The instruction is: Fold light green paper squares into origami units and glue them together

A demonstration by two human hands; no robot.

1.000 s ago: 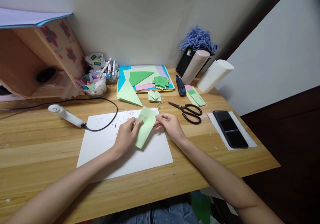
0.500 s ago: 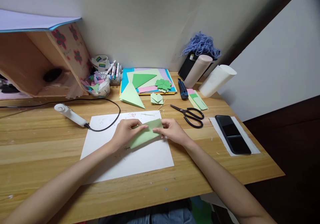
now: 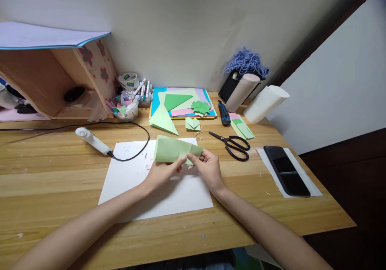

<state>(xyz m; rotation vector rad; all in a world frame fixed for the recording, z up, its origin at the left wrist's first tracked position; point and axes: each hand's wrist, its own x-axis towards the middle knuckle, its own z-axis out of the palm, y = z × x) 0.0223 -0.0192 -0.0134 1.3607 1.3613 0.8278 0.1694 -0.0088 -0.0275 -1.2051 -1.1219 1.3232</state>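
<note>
A folded light green paper (image 3: 171,148) is held up above a white sheet of paper (image 3: 171,199). My left hand (image 3: 164,172) pinches its lower edge, thumb on the front and fingers behind. My right hand (image 3: 208,169) is closed on the right end, its thumb close to the left thumb. Behind the paper lie a small folded green paper heart (image 3: 192,124) and a folded light green paper triangle (image 3: 163,120). Black-handled scissors (image 3: 232,143) rest to the right of the white sheet.
A white corded tool (image 3: 93,140) lies at left, its black cable curving onto the sheet. At the back are a stack of coloured paper (image 3: 155,97) with a green paper clover (image 3: 200,108), a utility knife (image 3: 224,113) and a cup of scraps (image 3: 131,111). A phone (image 3: 286,171) lies at right.
The green paper has been lifted and turned, its left end now higher. My left hand has shifted from the paper's upper edge to its lower edge. The view has shifted slightly.
</note>
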